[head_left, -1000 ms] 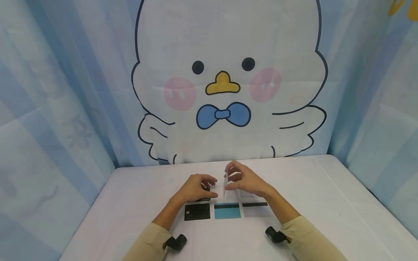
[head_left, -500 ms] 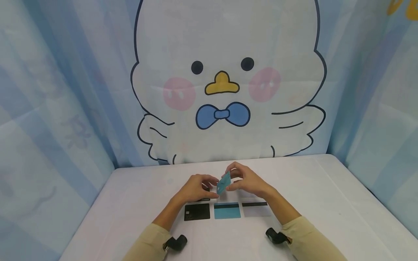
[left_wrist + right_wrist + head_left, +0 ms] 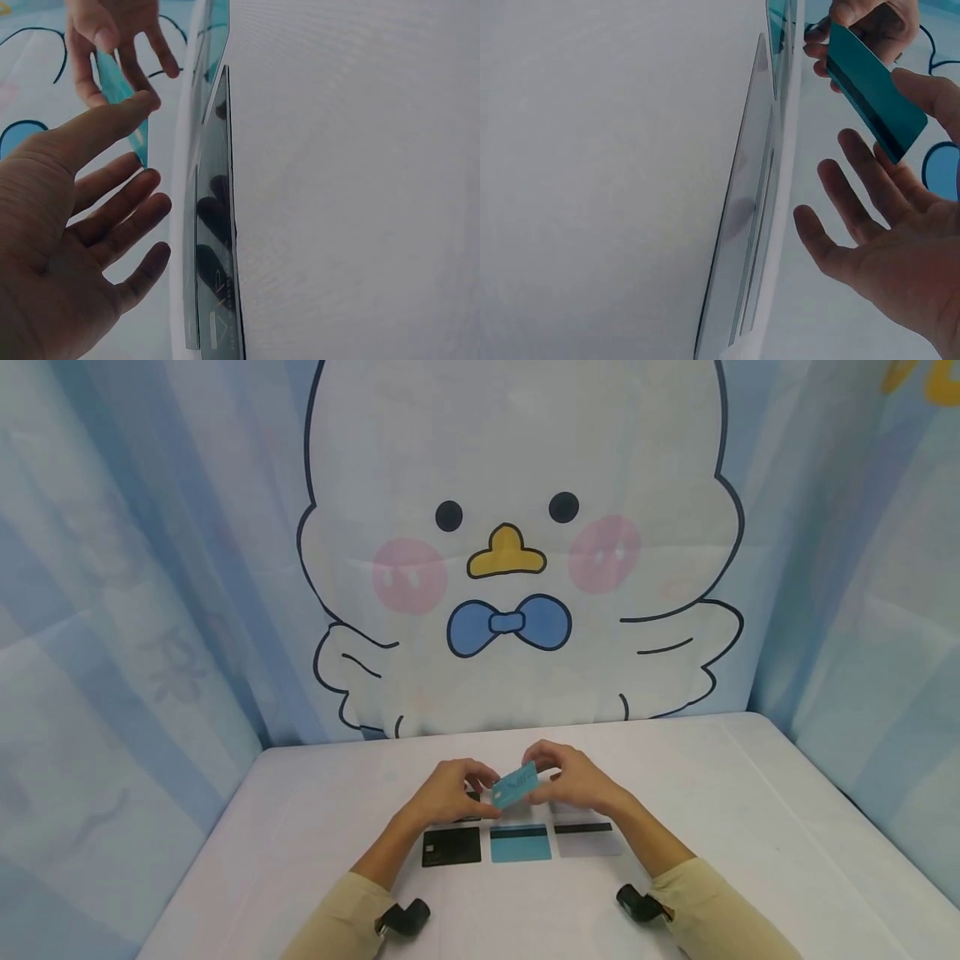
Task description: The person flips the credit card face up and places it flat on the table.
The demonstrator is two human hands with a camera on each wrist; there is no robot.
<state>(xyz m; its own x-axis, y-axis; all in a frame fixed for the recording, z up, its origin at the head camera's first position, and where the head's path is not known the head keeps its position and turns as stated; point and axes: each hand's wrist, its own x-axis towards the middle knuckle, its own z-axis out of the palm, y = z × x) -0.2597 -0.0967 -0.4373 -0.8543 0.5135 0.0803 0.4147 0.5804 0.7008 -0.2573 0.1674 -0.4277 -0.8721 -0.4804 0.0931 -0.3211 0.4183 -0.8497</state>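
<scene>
A teal bank card (image 3: 516, 786) is held up between both hands above the table. My left hand (image 3: 448, 792) pinches its left end between thumb and fingertips. At the opposite end, the thumb and index finger of my right hand (image 3: 573, 777) grip the card, the other fingers spread apart. A dark magnetic stripe runs along the side seen in the right wrist view. Below the hands, in the front row, lie a black card (image 3: 452, 847), a second teal card (image 3: 521, 847) with its stripe up and a pale card (image 3: 588, 843).
Behind the front row, another black card (image 3: 472, 797) is partly hidden by the left hand, and another pale card (image 3: 570, 812) lies partly behind the right. The white table (image 3: 750, 827) stands before a printed cloth backdrop (image 3: 667, 527).
The held teal card has turned from edge-on to show its printed face and tilted flatter. The left fingers now pinch its left end. The right hand has shifted slightly right and down.
</scene>
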